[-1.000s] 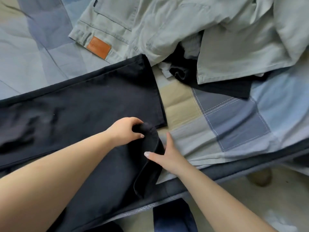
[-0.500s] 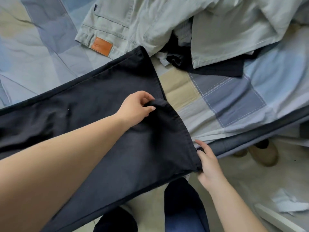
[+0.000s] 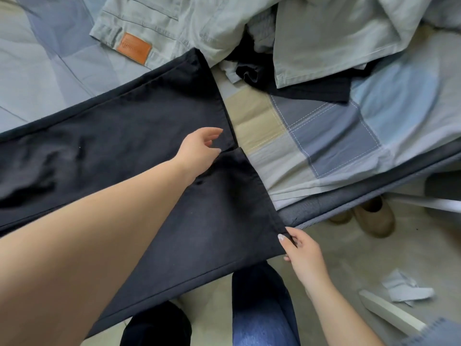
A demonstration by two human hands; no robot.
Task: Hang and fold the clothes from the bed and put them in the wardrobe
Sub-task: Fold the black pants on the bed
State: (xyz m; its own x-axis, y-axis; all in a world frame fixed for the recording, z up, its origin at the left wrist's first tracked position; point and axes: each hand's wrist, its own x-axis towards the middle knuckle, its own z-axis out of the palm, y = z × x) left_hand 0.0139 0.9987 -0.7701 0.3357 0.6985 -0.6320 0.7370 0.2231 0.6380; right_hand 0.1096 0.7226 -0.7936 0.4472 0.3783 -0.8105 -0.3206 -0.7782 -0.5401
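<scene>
Black trousers (image 3: 129, 126) lie spread across the bed with both legs pointing right. The near leg (image 3: 219, 221) hangs past the bed edge. My left hand (image 3: 199, 151) is at the inner corner of that leg's hem, fingers loosely extended over the cloth. My right hand (image 3: 299, 253) pinches the outer hem corner over the floor. Behind them lie pale green trousers (image 3: 174, 23) with an orange leather patch (image 3: 134, 47), a pale green garment (image 3: 331, 38) and a dark garment (image 3: 287, 78) bunched under it.
The bed carries a patchwork cover (image 3: 324, 136) in blue, grey and beige; its edge runs diagonally at right. On the floor stand tan shoes (image 3: 371, 218), crumpled paper (image 3: 409, 288) and a white board (image 3: 389, 313). My legs in blue jeans (image 3: 262, 308) are below.
The near trouser leg has been unrolled and pulled flat. My right hand drew its outer hem corner down and right off the bed edge; my left hand loosened its hold at the inner corner.
</scene>
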